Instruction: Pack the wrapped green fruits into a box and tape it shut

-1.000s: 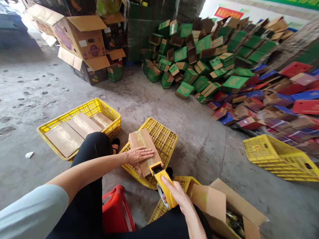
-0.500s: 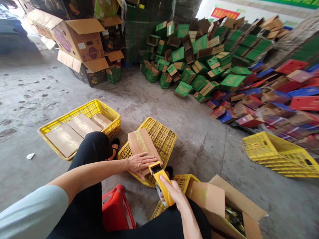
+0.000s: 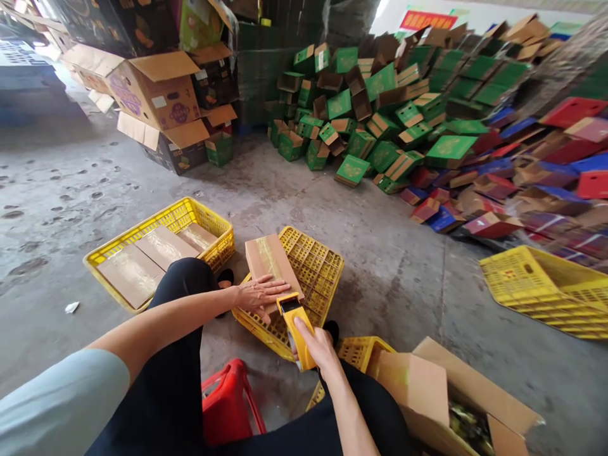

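Note:
A flat brown cardboard box point(image 3: 267, 261) lies on an upturned yellow crate point(image 3: 315, 271) in front of me. My left hand point(image 3: 257, 294) rests flat on the box's near end, fingers spread. My right hand point(image 3: 317, 342) is wrapped round a yellow tape dispenser point(image 3: 295, 326), whose head sits at the near edge of the box, just right of my left fingers. A shiny strip of tape runs along the top of the box.
A yellow basket point(image 3: 211, 227) at the left holds taped brown boxes. An open cardboard carton point(image 3: 446, 392) stands at the lower right, a red stool point(image 3: 228, 405) under me. Green, red and blue boxes point(image 3: 427, 133) are heaped at the back right. Another yellow crate point(image 3: 546, 285) lies right.
The tape dispenser has come up against the box's near end and tilted more upright. My left hand has slid back toward that end. The view has shifted slightly.

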Tool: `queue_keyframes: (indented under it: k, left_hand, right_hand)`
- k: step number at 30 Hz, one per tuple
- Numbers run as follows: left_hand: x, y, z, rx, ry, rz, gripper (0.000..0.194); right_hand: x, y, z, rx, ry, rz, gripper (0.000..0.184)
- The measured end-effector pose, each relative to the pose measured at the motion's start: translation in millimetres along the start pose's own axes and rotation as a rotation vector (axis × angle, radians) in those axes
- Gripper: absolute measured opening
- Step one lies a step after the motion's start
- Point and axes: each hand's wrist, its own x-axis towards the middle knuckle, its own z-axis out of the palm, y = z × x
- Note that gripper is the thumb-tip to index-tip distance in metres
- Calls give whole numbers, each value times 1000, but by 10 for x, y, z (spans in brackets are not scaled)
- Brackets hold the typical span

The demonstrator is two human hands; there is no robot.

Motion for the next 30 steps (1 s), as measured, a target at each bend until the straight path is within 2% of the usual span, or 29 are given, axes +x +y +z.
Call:
queue_keyframes:
  k: [5,11,15,21,25,30]
  left_hand:
    - [34,-25,87,-10,-30,-19,88]
    - [24,-17,10,-82,-25,-36,82]
    - [33,87,-7,-84,-37,-50,76]
    - [54,261,166,-47,3,29,79]
    - [58,250,226,-31,22,26,77]
    - [85,225,196,-50,-20,5,73]
  right_hand:
    - [-135,102,-63,31,-26,-19,51]
    - [-389,295,-112,-3,16,20,54]
    - [-398,323,-93,-33,18,12,54]
    - [-346,328,-68,-23,28,21,53]
    - [-408,353,-83,-8,41,15,54]
    - [-513,457,-148,-3,25,-5,51]
